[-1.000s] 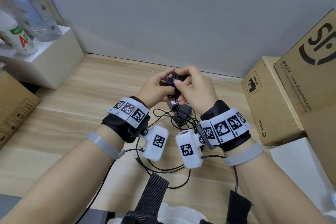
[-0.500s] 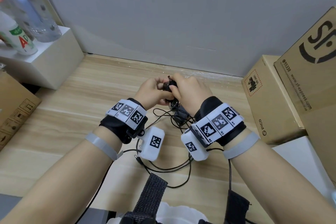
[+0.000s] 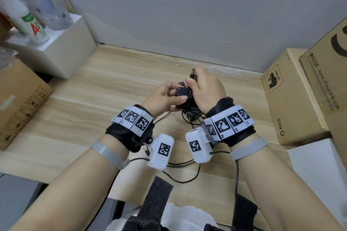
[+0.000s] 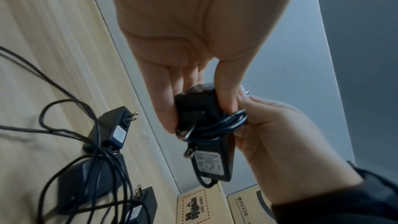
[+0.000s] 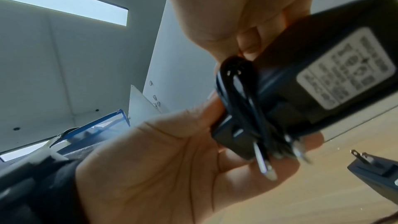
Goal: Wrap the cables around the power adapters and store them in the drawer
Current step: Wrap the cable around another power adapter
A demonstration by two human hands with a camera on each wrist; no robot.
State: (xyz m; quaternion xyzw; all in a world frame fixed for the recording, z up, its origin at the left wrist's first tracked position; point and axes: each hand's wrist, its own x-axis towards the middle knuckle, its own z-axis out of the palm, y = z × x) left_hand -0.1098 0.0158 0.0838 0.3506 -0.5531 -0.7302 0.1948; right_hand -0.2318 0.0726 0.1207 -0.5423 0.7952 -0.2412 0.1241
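Black power adapter [image 3: 183,93], cable [image 4: 228,122] coiled round body: raised above wooden tabletop [image 3: 78,110]. Left hand [image 3: 163,99] pinching adapter, steadying it for winding. Right hand [image 3: 205,90] closed on cable's barrel plug [image 3: 192,72], keeping coils taut. Further adapters [image 4: 114,130] loose on tabletop, unwrapped. Drawer unseen.

We seem to be in an office or storeroom corner: a pale wood-grain desk [image 3: 75,103] against a bare grey wall [image 3: 187,9], hemmed in by stacked courier cartons [image 3: 293,99], with drink bottles [image 3: 32,24] on a white box [image 3: 62,50].
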